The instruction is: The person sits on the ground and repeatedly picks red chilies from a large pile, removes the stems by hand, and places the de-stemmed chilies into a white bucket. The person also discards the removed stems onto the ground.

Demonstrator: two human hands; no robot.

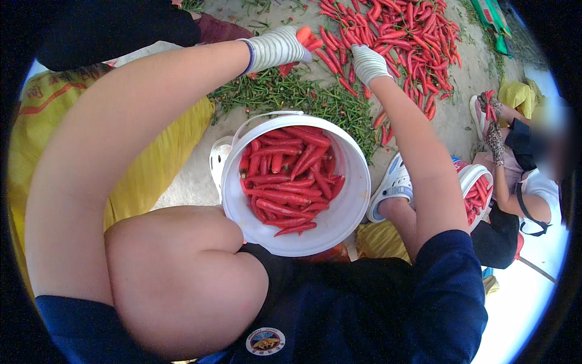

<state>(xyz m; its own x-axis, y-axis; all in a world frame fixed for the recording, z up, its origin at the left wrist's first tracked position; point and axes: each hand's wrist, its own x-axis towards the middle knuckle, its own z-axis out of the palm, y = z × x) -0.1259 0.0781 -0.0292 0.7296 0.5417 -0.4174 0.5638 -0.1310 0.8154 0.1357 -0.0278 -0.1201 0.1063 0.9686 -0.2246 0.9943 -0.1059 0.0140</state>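
Note:
My left hand (279, 49), in a striped white knit glove, is closed around several red chili peppers (310, 40) above a heap of green pepper stems (291, 93). Further right, my right hand (369, 63), gloved alike, reaches to the near edge of a large pile of red chili peppers (409, 36); its fingertips touch the peppers, but whether it grips one I cannot tell. Between my legs stands a white plastic bucket (357, 200) with its handle on the far rim, roughly half filled with stemless-looking red peppers (286, 182).
Yellow woven sacks (168, 159) lie at the left. A person in dark clothing sits at the upper left. At the right, a co-worker in leopard-print gloves (494, 141) holds red peppers beside another white bucket (473, 175). My white clogs (395, 184) flank my bucket. A green bag (493, 22) lies at the upper right.

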